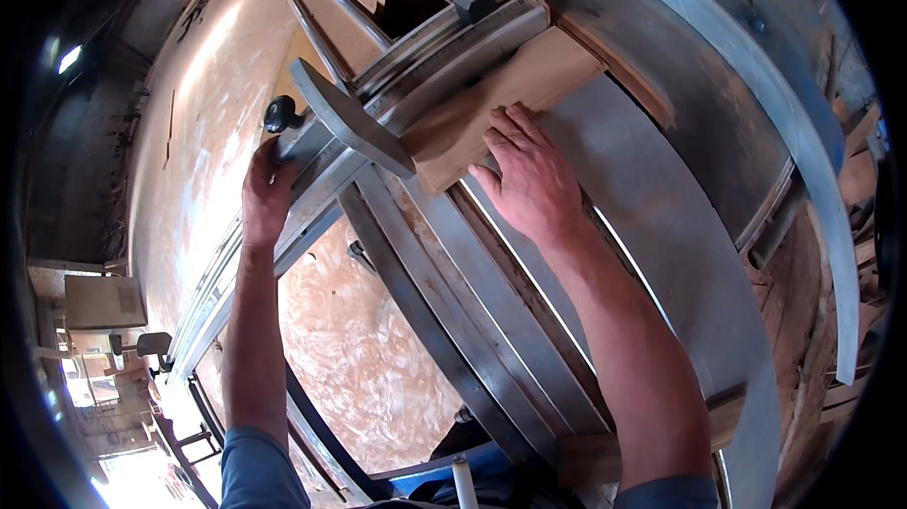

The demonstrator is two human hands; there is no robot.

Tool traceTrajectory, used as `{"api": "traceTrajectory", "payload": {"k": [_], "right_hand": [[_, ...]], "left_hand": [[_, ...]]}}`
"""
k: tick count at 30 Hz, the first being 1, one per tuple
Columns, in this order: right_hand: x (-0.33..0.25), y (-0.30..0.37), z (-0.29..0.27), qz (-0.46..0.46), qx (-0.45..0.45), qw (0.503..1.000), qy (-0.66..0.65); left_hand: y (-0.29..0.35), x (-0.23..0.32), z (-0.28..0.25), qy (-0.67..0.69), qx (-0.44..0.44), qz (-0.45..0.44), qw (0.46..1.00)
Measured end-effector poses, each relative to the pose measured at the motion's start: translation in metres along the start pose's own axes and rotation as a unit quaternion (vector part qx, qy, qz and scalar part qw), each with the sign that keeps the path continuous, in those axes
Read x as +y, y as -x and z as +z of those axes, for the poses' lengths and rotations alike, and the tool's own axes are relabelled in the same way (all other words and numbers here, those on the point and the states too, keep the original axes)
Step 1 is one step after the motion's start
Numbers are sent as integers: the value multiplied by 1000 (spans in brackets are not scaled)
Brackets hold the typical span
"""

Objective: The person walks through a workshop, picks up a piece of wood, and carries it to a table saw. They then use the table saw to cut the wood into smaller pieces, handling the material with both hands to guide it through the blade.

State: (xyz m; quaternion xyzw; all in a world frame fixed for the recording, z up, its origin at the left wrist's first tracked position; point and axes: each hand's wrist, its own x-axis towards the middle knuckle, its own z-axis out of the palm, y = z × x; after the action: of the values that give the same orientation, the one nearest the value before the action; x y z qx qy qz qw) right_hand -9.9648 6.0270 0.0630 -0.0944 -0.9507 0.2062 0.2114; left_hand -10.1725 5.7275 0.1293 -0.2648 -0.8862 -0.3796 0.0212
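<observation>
**Our right hand (527,174) on the board (477,112)**

It lies loosely spread; the board ends beside the plate (350,119). Our left hand (268,193) curls at the rail (321,169) by the knob (281,114); whether it grips, we cannot tell.

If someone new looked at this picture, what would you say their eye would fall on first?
Probably the brown wooden board at upper centre, with the right hand spread over its near edge. Next might come the grey bar standing out just left of it, with a round black knob near the left hand. The pale curved band sweeping down the right side also catches the eye.
</observation>
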Motion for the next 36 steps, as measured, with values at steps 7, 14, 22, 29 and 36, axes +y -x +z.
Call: {"api": "traceTrajectory", "payload": {"k": [7, 14, 22, 29, 36], "right_hand": [[7, 3, 3, -7, 25, 1000, -5], [2, 1, 1, -8, 23, 1000, -14], [5, 3, 3, -6, 26, 1000, -12], [2, 2, 2, -8, 26, 1000, -12], [0, 1, 4, -9, 36, 999, -26]], "left_hand": [[-33, 122, -8, -322, 23, 57, 945], [-57, 129, -3, -381, -98, 51, 918], [-58, 130, -7, -333, -94, 57, 936], [-60, 113, -13, -313, -129, 95, 936], [-72, 94, 2, -431, -92, 96, 893]]}}
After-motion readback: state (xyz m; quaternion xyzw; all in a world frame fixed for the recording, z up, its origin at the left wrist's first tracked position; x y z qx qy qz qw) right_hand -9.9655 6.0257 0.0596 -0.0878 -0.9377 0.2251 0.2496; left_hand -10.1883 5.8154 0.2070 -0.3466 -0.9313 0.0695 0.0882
